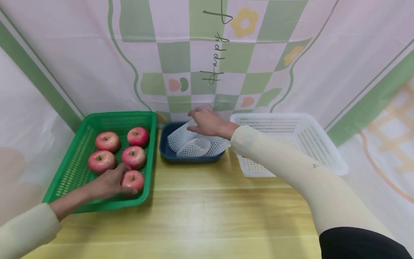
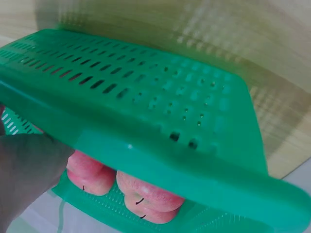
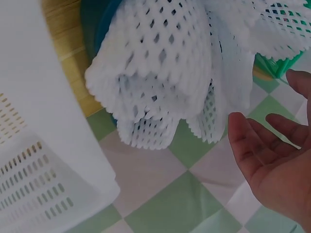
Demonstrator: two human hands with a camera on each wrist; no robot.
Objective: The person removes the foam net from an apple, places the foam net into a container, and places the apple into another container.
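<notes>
In the head view several red apples (image 1: pixel 107 141) sit in a green basket (image 1: pixel 150 172) at the left. My left hand (image 1: pixel 108 181) reaches in and grips the nearest apple (image 1: pixel 133 180), thumb on its far side and fingers on its near side. The left wrist view shows part of this hand (image 2: pixel 29 170) behind the basket rim, its fingertips hidden. White foam net sleeves (image 1: pixel 194 146) lie in a dark blue basin (image 1: pixel 168 157) at the middle. Over them hovers my right hand (image 1: pixel 208 122), its loosely bent fingers beside the sleeves (image 3: pixel 155 58) in the right wrist view.
A white perforated basket (image 1: pixel 336 163) stands to the right of the basin, partly under my right forearm. All three containers rest on a wooden table (image 1: pixel 200 216). A green and white checked cloth (image 1: pixel 207 54) hangs right behind them.
</notes>
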